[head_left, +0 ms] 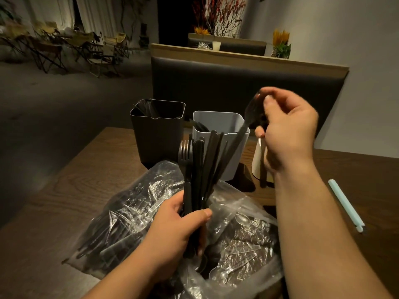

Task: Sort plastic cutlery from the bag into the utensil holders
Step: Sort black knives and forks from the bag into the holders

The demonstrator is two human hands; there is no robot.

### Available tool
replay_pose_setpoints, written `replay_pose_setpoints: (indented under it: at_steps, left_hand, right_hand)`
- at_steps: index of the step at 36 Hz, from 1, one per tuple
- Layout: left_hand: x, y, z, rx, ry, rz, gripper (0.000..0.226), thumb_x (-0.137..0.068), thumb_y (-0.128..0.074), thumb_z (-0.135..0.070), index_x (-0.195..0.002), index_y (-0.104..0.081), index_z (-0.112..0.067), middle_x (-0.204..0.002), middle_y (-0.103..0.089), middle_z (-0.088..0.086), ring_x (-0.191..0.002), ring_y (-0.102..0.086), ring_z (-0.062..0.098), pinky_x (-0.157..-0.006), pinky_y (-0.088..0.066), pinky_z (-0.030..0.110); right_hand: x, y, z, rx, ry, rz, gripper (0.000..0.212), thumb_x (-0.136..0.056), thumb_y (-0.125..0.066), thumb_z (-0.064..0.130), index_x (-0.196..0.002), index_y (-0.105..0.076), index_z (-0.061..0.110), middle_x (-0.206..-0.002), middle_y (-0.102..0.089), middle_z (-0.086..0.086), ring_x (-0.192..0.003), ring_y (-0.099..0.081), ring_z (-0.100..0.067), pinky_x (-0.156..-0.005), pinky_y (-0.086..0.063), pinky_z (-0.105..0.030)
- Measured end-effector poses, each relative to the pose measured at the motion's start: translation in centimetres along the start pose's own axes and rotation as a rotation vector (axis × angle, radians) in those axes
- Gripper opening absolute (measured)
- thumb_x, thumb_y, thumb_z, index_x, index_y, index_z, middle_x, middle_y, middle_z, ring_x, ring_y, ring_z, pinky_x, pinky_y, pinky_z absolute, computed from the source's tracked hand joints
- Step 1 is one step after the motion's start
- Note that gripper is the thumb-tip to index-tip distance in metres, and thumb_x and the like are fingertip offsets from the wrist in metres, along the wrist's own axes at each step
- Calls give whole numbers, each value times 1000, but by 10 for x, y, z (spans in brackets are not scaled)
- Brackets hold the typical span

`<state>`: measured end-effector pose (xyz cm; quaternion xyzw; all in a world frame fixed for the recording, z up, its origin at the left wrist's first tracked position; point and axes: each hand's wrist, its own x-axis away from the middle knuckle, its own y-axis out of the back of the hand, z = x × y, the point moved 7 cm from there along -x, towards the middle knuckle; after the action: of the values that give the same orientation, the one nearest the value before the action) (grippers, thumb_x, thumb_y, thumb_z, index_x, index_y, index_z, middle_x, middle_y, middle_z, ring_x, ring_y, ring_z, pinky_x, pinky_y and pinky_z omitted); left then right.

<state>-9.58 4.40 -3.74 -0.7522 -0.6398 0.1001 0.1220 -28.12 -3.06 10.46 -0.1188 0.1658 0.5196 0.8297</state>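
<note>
My left hand grips a bundle of black plastic cutlery, forks and handles fanned upward, above the clear plastic bag. The bag lies on the wooden table and holds black and clear cutlery. My right hand pinches a black spoon by its bowl, handle slanting down over the grey holder. Black pieces stand inside the grey holder. To its left the black holder contains clear cutlery. A white holder is partly hidden behind my right hand.
A pale blue pen lies on the table at the right. A dark padded bench back stands behind the holders. Folding chairs fill the far left of the room.
</note>
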Motion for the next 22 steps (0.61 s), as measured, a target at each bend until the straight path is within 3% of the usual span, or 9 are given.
replay_pose_setpoints:
  at_steps: [3,8,12,16,19,22]
  left_hand:
    - [-2,3,3,74,39,-31,22,-78,-73,-6,-89,-54,-2,-58,-45,17,-42,-43,24,-38,-38,27]
    - [-4,5,4,200,101,-24,28,-71,-70,-9,-92,-53,-4,-67,-48,14,-48,-44,22,-38,-38,25]
    - [-4,5,3,229,115,2,29,-72,-71,-9,-95,-54,-6,-72,-53,13,-50,-45,22,-40,-38,25]
    - [-2,4,-1,243,101,-5,31,-71,-69,-8,-100,-60,-4,-73,-56,13,-47,-46,20,-37,-38,24]
    - [-2,4,-2,240,98,7,32,-71,-70,-9,-99,-58,-2,-71,-56,13,-47,-47,20,-37,-38,24]
    - [-1,3,-4,252,98,35,47,-65,-78,-13,-104,-56,-1,-73,-56,13,-48,-47,19,-37,-39,24]
  right_hand:
    - [-12,-11,2,-105,-35,-26,22,-101,-55,15,-99,-69,32,-99,-70,14,-100,-67,-4,-91,-59,-38]
    - [-30,-40,6,-326,-178,54,20,-103,-51,11,-105,-68,22,-109,-66,-2,-105,-65,-19,-81,-63,-42]
    - [-45,-50,16,-493,-150,5,24,-103,-48,8,-112,-67,19,-109,-63,-4,-96,-65,-20,-74,-61,-30]
    - [-62,-51,28,-602,-23,-84,33,-102,-45,2,-120,-62,24,-126,-57,-6,-96,-63,-21,-68,-54,-24]
    - [-69,-50,29,-657,-20,-136,25,-102,-45,4,-110,-60,21,-121,-61,-13,-91,-64,-20,-66,-52,-21]
    - [-65,-50,20,-626,-27,-147,23,-102,-47,6,-100,-58,26,-115,-63,-9,-94,-65,-20,-69,-54,-22]
